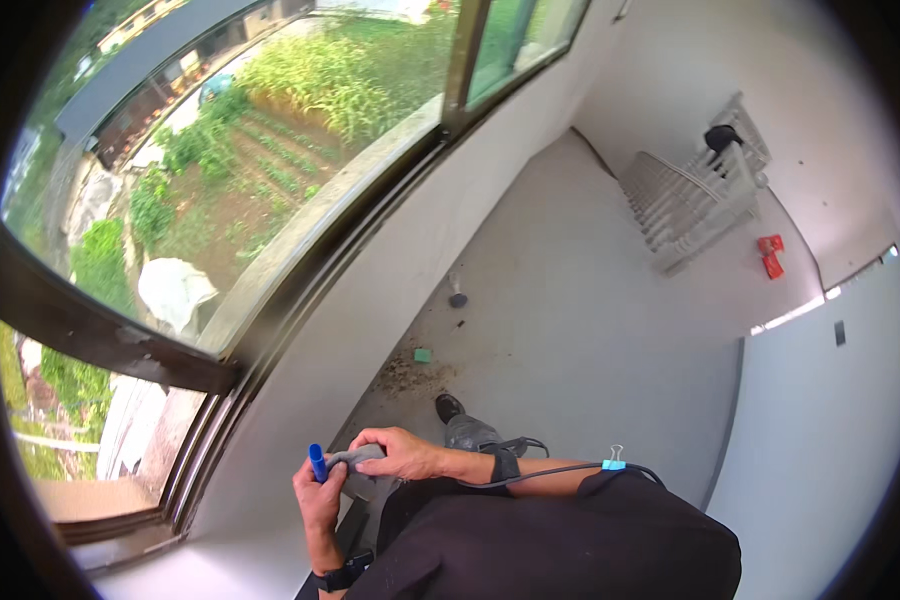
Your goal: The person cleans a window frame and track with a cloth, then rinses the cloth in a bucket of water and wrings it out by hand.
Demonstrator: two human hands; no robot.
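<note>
My left hand (318, 505) is closed around a blue, tube-shaped handle (317, 462) that sticks up above its fingers. The rest of that tool is hidden in the hand. A crumpled grey cloth (360, 456) lies between both hands, against the fingers of the left. My right hand (407, 455) reaches across from the right and pinches the cloth with its fingertips. Both hands are close together, in front of my dark clothing and beside the white wall below the window.
A dark-framed sliding window (340, 225) opens at left onto a garden. On the grey floor (560, 290) lie scattered dirt (410, 378) and a green block (422, 355). White balusters (685, 215) and red objects (770, 257) are farther off. A cable with a light-blue binder clip (613, 464) runs along my right arm.
</note>
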